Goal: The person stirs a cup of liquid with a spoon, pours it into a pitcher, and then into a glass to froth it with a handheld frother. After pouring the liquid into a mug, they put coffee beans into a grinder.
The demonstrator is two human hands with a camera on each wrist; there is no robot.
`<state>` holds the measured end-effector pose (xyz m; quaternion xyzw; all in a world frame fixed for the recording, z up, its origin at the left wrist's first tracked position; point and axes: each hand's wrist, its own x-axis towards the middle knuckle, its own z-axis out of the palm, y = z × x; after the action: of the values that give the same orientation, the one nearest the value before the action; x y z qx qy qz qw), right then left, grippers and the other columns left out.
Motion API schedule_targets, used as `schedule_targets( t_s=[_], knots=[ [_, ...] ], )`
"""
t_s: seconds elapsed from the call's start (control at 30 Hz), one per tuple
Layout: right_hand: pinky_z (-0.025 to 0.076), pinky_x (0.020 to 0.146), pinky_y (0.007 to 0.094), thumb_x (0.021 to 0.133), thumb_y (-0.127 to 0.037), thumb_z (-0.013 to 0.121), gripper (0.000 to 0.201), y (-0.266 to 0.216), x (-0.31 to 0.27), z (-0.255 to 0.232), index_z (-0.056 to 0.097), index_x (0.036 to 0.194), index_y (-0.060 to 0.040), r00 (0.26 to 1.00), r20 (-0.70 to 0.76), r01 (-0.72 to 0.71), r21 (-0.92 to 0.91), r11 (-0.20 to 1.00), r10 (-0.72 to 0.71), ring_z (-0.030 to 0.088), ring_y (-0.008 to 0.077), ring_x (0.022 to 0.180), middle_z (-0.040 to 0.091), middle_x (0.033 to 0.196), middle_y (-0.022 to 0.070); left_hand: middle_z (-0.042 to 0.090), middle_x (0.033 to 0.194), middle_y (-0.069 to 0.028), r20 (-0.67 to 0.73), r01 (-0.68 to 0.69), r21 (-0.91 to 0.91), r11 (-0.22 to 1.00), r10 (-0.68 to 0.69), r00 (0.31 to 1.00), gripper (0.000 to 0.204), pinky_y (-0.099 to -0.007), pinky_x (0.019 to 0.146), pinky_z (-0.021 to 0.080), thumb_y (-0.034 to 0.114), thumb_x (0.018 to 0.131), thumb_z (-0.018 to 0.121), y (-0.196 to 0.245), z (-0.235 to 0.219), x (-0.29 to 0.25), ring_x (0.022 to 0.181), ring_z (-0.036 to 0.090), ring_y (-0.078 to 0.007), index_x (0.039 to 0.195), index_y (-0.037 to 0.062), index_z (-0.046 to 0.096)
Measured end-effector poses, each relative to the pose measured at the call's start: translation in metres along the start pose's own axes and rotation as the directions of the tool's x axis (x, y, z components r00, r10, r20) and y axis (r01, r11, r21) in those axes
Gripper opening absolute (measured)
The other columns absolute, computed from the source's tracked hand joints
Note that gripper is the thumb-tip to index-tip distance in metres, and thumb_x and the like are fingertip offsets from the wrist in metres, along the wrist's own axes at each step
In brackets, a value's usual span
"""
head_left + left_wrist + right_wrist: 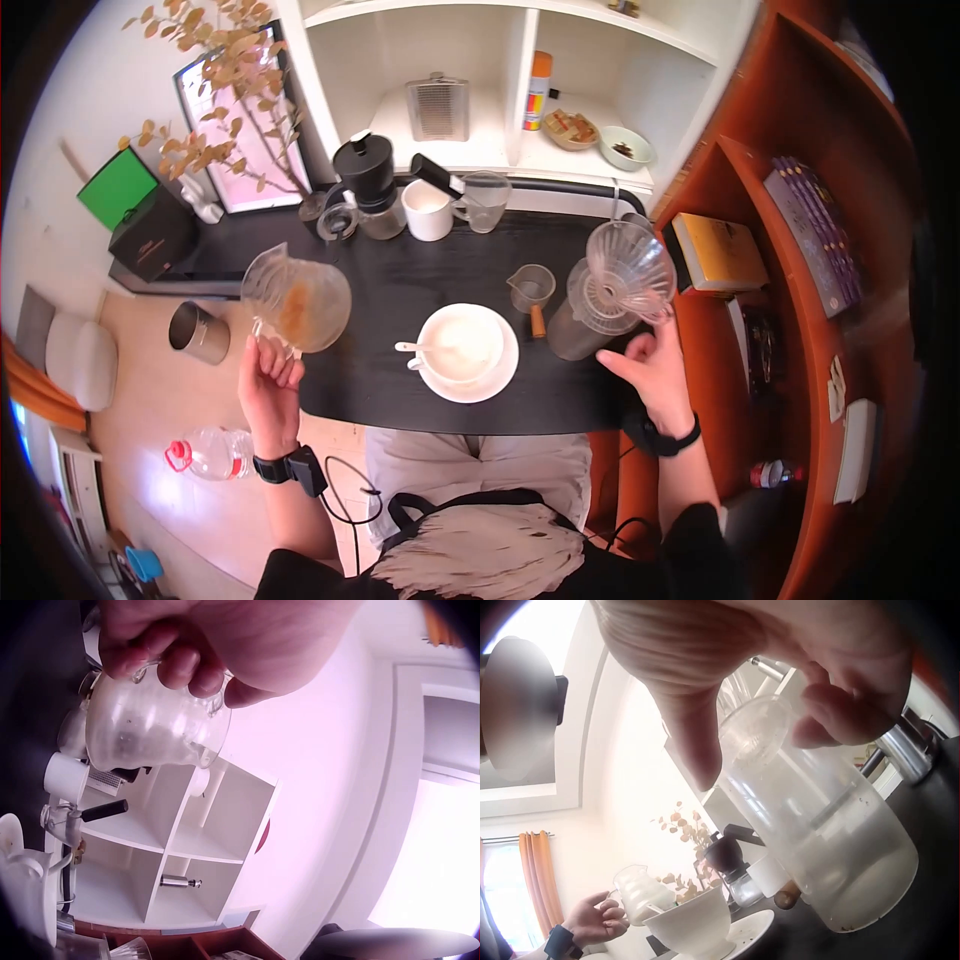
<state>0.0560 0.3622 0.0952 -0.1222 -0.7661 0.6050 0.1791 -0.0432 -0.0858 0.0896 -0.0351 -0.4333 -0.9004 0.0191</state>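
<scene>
My left hand point(272, 385) grips the handle of a clear glass pitcher point(300, 298), raised at the table's left end; a brown tint shows in it. In the left wrist view, curled fingers close round the handle of the same pitcher point(154, 727). My right hand point(655, 375) is beside a tall glass container point(575, 335) with a ribbed clear coffee dripper point(640, 270) on top. Its thumb stands apart from its bent fingers, which are close to the dripper's rim. Between the hands, a white cup point(470, 350) with a spoon point(410, 347) stands on a saucer point(505, 375).
A small glass measuring cup point(532, 287) with a wooden handle sits near the tall container. Along the back are a black coffee grinder point(365, 170), a white mug point(428, 212) and a glass jug point(487, 203). Shelves point(720, 180) border the right side.
</scene>
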Motion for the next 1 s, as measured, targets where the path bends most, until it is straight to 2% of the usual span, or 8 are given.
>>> schedule_targets(
  t_s=[0.07,0.13,0.2,0.27,0.3,0.5,0.77,1.0],
  knots=[
    [0.04,0.058,0.0173,0.086,-0.008,0.081,0.07,0.024,-0.02,0.004,0.045,0.147,-0.0061,0.975,-0.209,0.093,0.095,0.991,-0.071,0.046,0.0018,0.067,0.061,0.108,-0.0006,0.029,0.073,0.0034,-0.031,-0.019,0.037,0.999,0.02,0.999,0.042,-0.027,0.06,0.027,0.032,0.11,0.049,0.002,0.008,-0.004,0.064,0.025,-0.0091,0.075,0.0139,0.037],
    [0.031,0.052,0.0168,0.098,-0.01,0.067,0.039,0.03,-0.046,0.003,0.051,0.134,-0.0065,0.941,-0.332,0.04,0.296,0.954,0.063,0.041,0.0007,0.063,0.058,0.094,-0.0023,0.029,0.072,0.0039,-0.018,0.043,0.051,0.998,-0.042,0.999,0.041,-0.0269,0.06,0.027,0.032,0.11,0.05,0.005,0.005,-0.013,0.064,0.026,-0.009,0.075,0.0145,0.037],
    [0.024,0.049,0.0173,0.105,-0.014,0.057,0.017,0.052,-0.066,0.005,0.054,0.12,-0.0079,0.92,-0.39,0.117,0.332,0.936,0.023,0.037,0.0004,0.059,0.05,0.08,-0.0046,0.028,0.071,0.005,-0.06,0.073,0.078,0.994,-0.069,0.996,0.041,-0.0267,0.06,0.028,0.032,0.108,0.053,0.007,-0.002,-0.022,0.063,0.026,-0.0085,0.074,0.0152,0.036],
    [0.024,0.047,0.0184,0.105,-0.012,0.056,0.009,0.062,-0.077,0.01,0.053,0.113,-0.0085,0.906,-0.424,0.162,0.349,0.923,0.002,0.036,0.0012,0.056,0.044,0.075,-0.0051,0.029,0.071,0.0044,-0.061,0.088,0.09,0.992,-0.083,0.995,0.04,-0.0265,0.06,0.027,0.032,0.108,0.051,0.009,-0.005,-0.028,0.063,0.026,-0.0087,0.075,0.0145,0.037],
    [0.024,0.046,0.0183,0.108,-0.015,0.05,0.008,0.072,-0.08,0.011,0.055,0.111,-0.009,0.898,-0.439,0.179,0.331,0.927,-0.017,0.034,0.0012,0.054,0.043,0.07,-0.0047,0.028,0.071,0.0048,-0.066,0.086,0.101,0.991,-0.08,0.995,0.041,-0.0263,0.06,0.027,0.032,0.108,0.052,0.007,-0.004,-0.029,0.062,0.025,-0.0088,0.074,0.0148,0.037],
    [0.023,0.046,0.0196,0.109,-0.015,0.047,0.012,0.082,-0.072,0.018,0.052,0.1,-0.0087,0.947,-0.284,0.243,0.338,0.909,-0.148,0.033,0.0025,0.052,0.041,0.067,-0.0042,0.028,0.071,0.0041,0.005,0.053,0.116,0.992,-0.054,0.999,0.042,-0.0274,0.06,0.027,0.032,0.108,0.051,-0.003,0.022,-0.025,0.064,0.026,-0.0089,0.073,0.0138,0.036],
    [0.025,0.046,0.0195,0.108,-0.014,0.048,0.014,0.09,-0.064,0.025,0.051,0.097,-0.0073,0.962,-0.25,0.205,0.393,0.896,-0.11,0.034,0.0027,0.053,0.045,0.072,-0.0023,0.028,0.071,0.0042,-0.04,0.032,0.146,0.989,-0.026,0.999,0.042,-0.0273,0.061,0.027,0.032,0.107,0.05,0.006,0.035,-0.031,0.064,0.025,-0.0097,0.072,0.014,0.036],
    [0.025,0.046,0.02,0.108,-0.015,0.048,0.016,0.096,-0.064,0.023,0.051,0.095,-0.0073,0.962,-0.246,0.203,0.361,0.91,-0.117,0.034,0.0033,0.052,0.044,0.069,-0.0021,0.028,0.071,0.0039,0.018,0.015,0.194,0.981,-0.019,1.0,0.042,-0.0288,0.062,0.029,0.031,0.106,0.052,0.004,0.044,-0.034,0.064,0.026,-0.0102,0.072,0.0145,0.034]
  ],
)
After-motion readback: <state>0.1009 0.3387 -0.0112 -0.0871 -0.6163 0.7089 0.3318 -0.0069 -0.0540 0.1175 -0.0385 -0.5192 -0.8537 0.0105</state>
